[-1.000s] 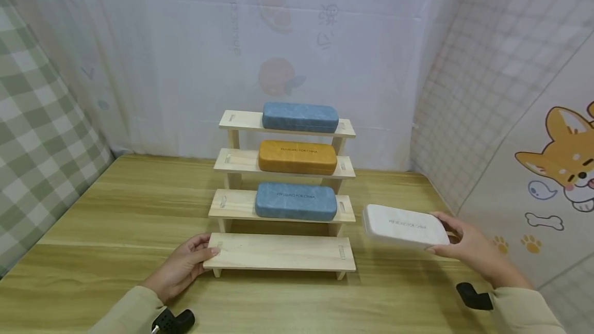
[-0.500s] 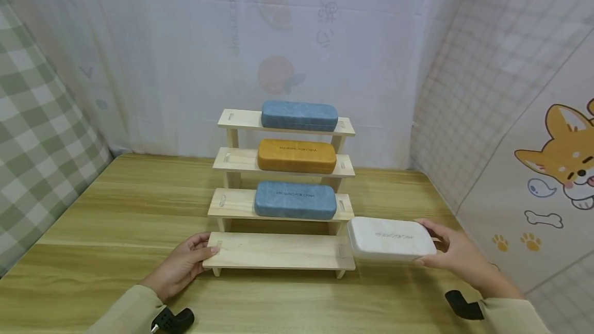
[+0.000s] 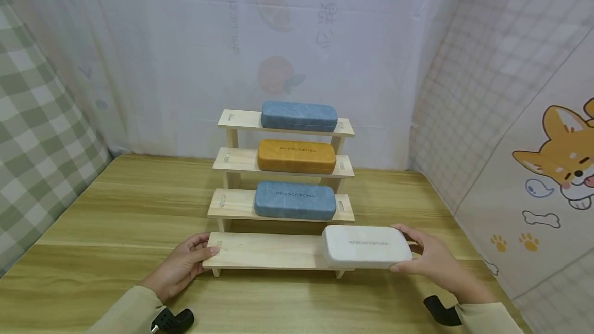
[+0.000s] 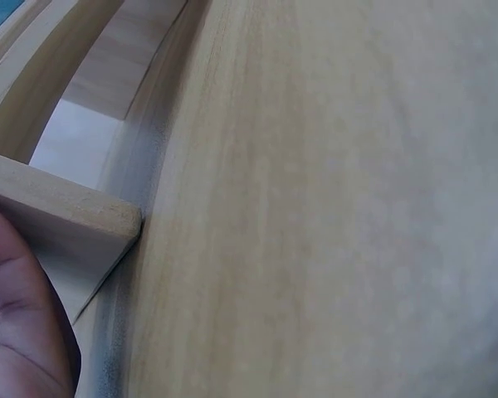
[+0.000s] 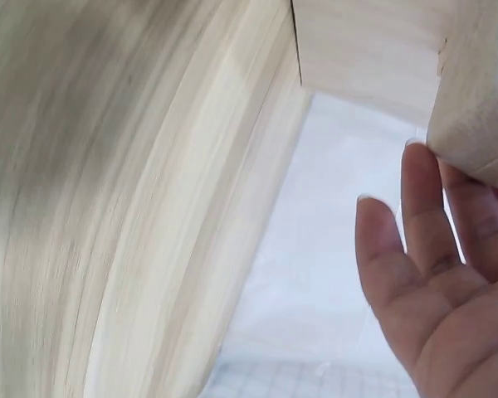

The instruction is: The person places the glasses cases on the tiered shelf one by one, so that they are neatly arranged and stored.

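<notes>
In the head view a four-step wooden display stand (image 3: 264,252) rests on the table. My left hand (image 3: 183,264) grips the left end of its lowest shelf, thumb on top. My right hand (image 3: 431,256) holds a white glasses case (image 3: 366,246) by its right end, thumb in front and fingers behind. The case overlaps the right end of the lowest shelf in this view. In the right wrist view the fingertips (image 5: 419,162) touch the case's edge (image 5: 481,108). A blue glasses case (image 3: 295,201) lies on the shelf above, and an orange glasses case (image 3: 297,156) one shelf higher.
Another blue glasses case (image 3: 299,116) lies on the top shelf. The wood-grain table (image 3: 139,210) extends to both sides of the stand. A white printed curtain (image 3: 185,66) hangs behind, green checked cloth (image 3: 37,133) at left, and a panel with a cartoon dog (image 3: 566,153) at right.
My right hand has carried the white glasses case leftward and lower, from beside the stand to over the lowest shelf's right end. The left hand has kept its grip in place.
</notes>
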`<state>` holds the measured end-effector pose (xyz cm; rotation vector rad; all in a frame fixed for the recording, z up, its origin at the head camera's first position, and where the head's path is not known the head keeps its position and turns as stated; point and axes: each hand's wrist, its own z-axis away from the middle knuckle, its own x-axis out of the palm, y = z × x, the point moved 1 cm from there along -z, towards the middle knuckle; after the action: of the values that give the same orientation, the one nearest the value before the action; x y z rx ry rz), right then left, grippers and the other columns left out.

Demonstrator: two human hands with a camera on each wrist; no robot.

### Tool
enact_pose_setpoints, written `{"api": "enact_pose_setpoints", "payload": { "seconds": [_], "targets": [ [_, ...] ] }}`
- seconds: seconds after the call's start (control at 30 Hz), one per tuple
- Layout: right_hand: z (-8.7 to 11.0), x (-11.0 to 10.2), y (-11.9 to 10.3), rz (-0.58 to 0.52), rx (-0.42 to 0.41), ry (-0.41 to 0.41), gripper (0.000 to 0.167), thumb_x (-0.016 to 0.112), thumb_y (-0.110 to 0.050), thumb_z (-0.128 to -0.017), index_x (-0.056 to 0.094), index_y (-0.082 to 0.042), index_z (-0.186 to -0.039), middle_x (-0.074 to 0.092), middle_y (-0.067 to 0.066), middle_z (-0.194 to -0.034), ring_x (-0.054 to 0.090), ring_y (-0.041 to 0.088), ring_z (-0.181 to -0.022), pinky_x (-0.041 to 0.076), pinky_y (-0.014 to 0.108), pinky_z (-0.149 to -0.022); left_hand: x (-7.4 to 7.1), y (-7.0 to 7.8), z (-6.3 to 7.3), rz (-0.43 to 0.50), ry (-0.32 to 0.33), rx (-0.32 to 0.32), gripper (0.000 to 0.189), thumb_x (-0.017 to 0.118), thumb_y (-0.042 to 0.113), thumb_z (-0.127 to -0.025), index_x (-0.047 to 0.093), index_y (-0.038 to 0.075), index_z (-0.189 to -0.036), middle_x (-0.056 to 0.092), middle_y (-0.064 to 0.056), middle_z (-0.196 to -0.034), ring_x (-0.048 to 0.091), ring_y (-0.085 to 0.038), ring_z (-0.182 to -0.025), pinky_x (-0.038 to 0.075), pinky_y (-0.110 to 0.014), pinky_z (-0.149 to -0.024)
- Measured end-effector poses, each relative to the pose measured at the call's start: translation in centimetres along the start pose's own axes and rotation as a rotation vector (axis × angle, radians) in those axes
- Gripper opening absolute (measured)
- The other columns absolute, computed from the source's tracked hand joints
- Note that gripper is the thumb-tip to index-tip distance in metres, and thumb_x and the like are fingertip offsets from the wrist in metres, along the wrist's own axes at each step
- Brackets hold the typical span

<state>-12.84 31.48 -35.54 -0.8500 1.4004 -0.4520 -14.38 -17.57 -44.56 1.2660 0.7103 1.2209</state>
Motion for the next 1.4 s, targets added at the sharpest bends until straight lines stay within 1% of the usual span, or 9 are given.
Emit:
{"api": "enact_pose_setpoints", "payload": {
  "seconds": [0.07,0.23,0.5,0.63,0.83,1.07,1.27,1.33,1.4],
  "targets": [
    [-0.1,0.6,-0.4,-0.011,0.008,0.000,0.076,0.087,-0.017,-0.069,0.050,0.001,-0.133,0.054,0.025,-0.127,0.059,0.035,-0.102,0.054,0.026,-0.071,0.0,0.0,0.0,0.001,-0.001,0.000,0.066,0.055,0.009,-0.097,0.015,-0.013,-0.144,0.056,-0.005,-0.113,0.059,-0.010,-0.098,0.053,-0.026,-0.084],
    [-0.5,2.2,-1.5,-0.037,0.037,-0.006,0.084,0.088,-0.017,-0.066,0.047,0.005,-0.136,0.051,0.027,-0.130,0.060,0.036,-0.102,0.055,0.026,-0.070,0.1,0.1,0.0,0.002,0.003,-0.002,0.066,0.055,0.009,-0.097,0.015,-0.013,-0.144,0.055,-0.005,-0.113,0.059,-0.010,-0.098,0.053,-0.026,-0.084],
    [-1.2,4.3,-2.8,-0.038,0.010,0.000,0.085,0.090,-0.016,-0.062,0.050,0.008,-0.133,0.057,0.023,-0.124,0.060,0.032,-0.102,0.054,0.027,-0.077,0.1,0.0,0.1,0.001,0.006,0.005,0.065,0.055,0.008,-0.097,0.016,-0.013,-0.143,0.055,-0.004,-0.112,0.059,-0.010,-0.097,0.053,-0.026,-0.084],
    [-1.6,5.4,-3.1,-0.022,0.020,0.016,0.087,0.091,-0.017,-0.060,0.050,0.009,-0.132,0.059,0.020,-0.121,0.060,0.030,-0.102,0.053,0.027,-0.078,0.0,-0.1,0.1,-0.002,0.003,0.009,0.064,0.055,0.009,-0.097,0.017,-0.013,-0.143,0.056,-0.004,-0.112,0.059,-0.010,-0.097,0.053,-0.026,-0.084],
    [-2.1,6.9,-4.0,0.010,0.016,0.048,0.085,0.092,-0.019,-0.057,0.054,0.007,-0.129,0.063,0.014,-0.114,0.060,0.027,-0.100,0.052,0.031,-0.082,0.0,-0.1,0.1,-0.001,0.006,0.006,0.065,0.056,0.010,-0.097,0.017,-0.013,-0.144,0.056,-0.005,-0.114,0.059,-0.011,-0.098,0.052,-0.026,-0.085],
    [-2.8,8.1,-4.8,-0.017,0.003,0.056,0.082,0.093,-0.018,-0.056,0.058,0.002,-0.127,0.063,0.011,-0.113,0.057,0.023,-0.103,0.052,0.033,-0.085,0.1,-0.1,0.0,-0.002,0.011,0.005,0.066,0.055,0.009,-0.097,0.015,-0.013,-0.144,0.054,-0.006,-0.116,0.059,-0.011,-0.099,0.052,-0.026,-0.085],
    [-3.2,9.1,-5.2,-0.001,0.029,0.054,0.081,0.093,-0.019,-0.057,0.058,0.000,-0.128,0.063,0.008,-0.116,0.056,0.021,-0.103,0.051,0.038,-0.088,0.1,-0.1,0.0,-0.002,0.010,0.007,0.066,0.055,0.009,-0.097,0.015,-0.013,-0.144,0.054,-0.007,-0.117,0.058,-0.011,-0.099,0.052,-0.027,-0.086],
    [-3.3,9.4,-5.5,0.004,0.041,0.056,0.081,0.093,-0.019,-0.058,0.058,0.000,-0.129,0.063,0.008,-0.117,0.056,0.021,-0.102,0.051,0.040,-0.087,0.1,-0.1,0.0,-0.003,0.009,0.008,0.066,0.055,0.009,-0.097,0.015,-0.013,-0.144,0.054,-0.008,-0.118,0.058,-0.011,-0.099,0.052,-0.027,-0.086],
    [-3.4,9.6,-5.7,-0.005,0.060,0.053,0.082,0.092,-0.018,-0.058,0.057,0.000,-0.130,0.062,0.009,-0.117,0.057,0.020,-0.098,0.052,0.038,-0.083,0.1,-0.1,0.0,-0.004,0.008,0.008,0.065,0.055,0.009,-0.097,0.015,-0.013,-0.144,0.054,-0.008,-0.118,0.058,-0.011,-0.099,0.052,-0.027,-0.086]
  ]
}}
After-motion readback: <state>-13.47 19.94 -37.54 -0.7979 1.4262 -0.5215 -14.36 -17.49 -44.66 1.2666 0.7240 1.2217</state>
